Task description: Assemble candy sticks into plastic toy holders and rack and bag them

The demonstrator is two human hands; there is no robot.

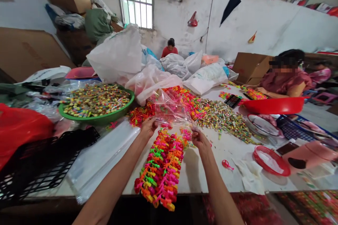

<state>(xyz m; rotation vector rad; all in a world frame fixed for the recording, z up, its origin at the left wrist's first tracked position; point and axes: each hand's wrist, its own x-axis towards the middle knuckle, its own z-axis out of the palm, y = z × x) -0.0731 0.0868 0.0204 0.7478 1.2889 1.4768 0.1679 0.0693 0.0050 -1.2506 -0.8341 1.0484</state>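
Observation:
My left hand (148, 127) and my right hand (200, 140) pinch opposite edges of a transparent plastic bag (169, 107), holding it up over the white work table (224, 172). Directly below lies a long heap of bright plastic toy pieces (161, 172) in pink, orange, green and yellow, linked together. Beyond the bag, a spread of small multicoloured sticks or wrapped sweets (221, 123) covers the table. Orange and pink pieces (185, 100) lie behind the bag, partly seen through it.
A green basin (96, 119) of small colourful items stands left, beside a black plastic crate (44, 158) and flat plastic sheets (102, 158). A red basin (273, 105) and red tray (270, 160) sit right. A co-worker (286, 81) works right; another person (169, 48) sits behind white sacks (116, 54).

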